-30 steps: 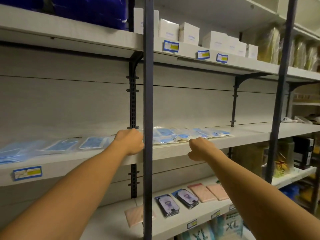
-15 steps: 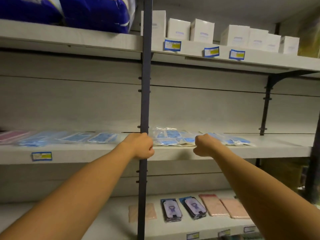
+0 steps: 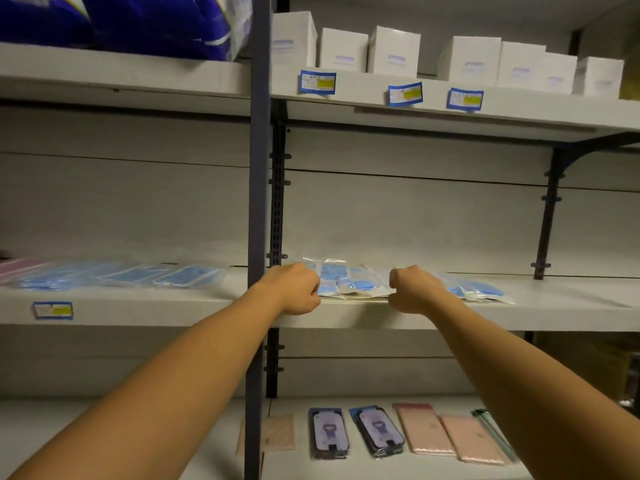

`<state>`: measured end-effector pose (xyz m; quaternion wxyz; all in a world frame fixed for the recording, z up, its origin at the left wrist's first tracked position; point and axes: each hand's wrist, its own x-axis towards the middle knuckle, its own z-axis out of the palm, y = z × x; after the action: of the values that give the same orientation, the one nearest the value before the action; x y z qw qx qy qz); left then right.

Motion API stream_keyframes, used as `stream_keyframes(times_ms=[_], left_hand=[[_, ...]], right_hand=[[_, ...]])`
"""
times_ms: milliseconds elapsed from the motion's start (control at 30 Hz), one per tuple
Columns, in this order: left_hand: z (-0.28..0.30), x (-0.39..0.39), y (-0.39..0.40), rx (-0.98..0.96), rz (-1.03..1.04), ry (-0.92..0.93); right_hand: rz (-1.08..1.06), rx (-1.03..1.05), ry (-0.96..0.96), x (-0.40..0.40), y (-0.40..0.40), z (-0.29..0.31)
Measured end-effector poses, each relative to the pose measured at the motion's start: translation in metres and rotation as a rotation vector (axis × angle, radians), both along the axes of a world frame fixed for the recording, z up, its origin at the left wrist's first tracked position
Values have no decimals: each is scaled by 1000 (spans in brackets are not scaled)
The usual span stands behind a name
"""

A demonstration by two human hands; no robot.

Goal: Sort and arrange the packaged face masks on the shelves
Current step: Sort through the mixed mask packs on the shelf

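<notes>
Where the clear-plastic packs of blue face masks [image 3: 349, 284] overhang the front lip of the grey mid shelf [image 3: 554, 306], left hand [image 3: 296, 289] and right hand [image 3: 414, 289] pinch the pile's two ends w/ curled fingers. Bare shelf to the right; dark upright post [image 3: 258, 202] just left.

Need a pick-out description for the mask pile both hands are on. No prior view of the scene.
Find the dark vertical post in the middle of the shelving; go to the middle shelf just right of it. The pile of clear-bagged blue masks lies at the front edge between the left hand and right hand. Unlike the single-layer row of blue masks left of the post, it is stacked.
</notes>
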<state>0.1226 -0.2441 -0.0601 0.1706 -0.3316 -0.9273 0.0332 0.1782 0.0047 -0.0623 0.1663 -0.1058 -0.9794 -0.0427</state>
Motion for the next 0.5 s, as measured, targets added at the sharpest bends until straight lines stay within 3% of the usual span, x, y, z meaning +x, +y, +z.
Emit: stream_keyframes(times_ms=[500], left_hand=[[3,-130,57,243,205,34]], right_hand=[[72,-42,107,-121,30,7]])
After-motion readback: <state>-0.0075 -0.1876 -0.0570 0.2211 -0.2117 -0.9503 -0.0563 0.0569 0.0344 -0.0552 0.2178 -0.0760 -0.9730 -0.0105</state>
